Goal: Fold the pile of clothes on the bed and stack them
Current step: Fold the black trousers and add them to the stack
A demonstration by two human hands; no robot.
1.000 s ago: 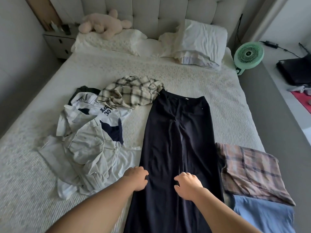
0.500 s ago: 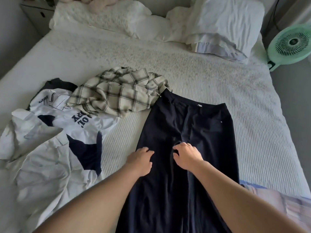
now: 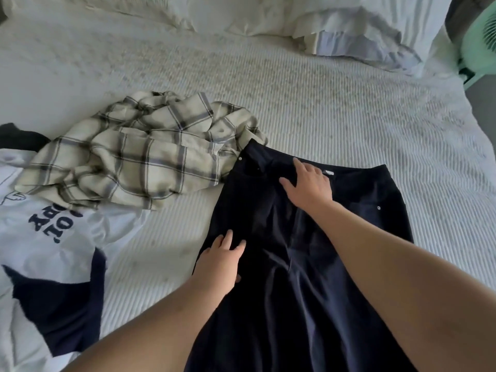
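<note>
I see the dark trousers (image 3: 308,251) spread flat on the bed (image 3: 335,98) at lower centre, my right hand (image 3: 308,183) flat by the waistband, left hand (image 3: 222,256) flat at their edge; soft, limp cloth, best pinched at waistband corners.

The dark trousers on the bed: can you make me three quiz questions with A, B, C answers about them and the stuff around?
1. Where is the checked shirt?
A. Left of the trousers
B. On the pillow
C. Under the fan

2. How many hands touch the trousers?
A. None
B. One
C. Two

3. How do the trousers lie?
A. Rolled up
B. Spread flat
C. Folded small

Answers: 1 A, the shirt meets the waistband's left corner; 2 C, left hand and right hand press them; 3 B, both legs lie stretched out.
</note>
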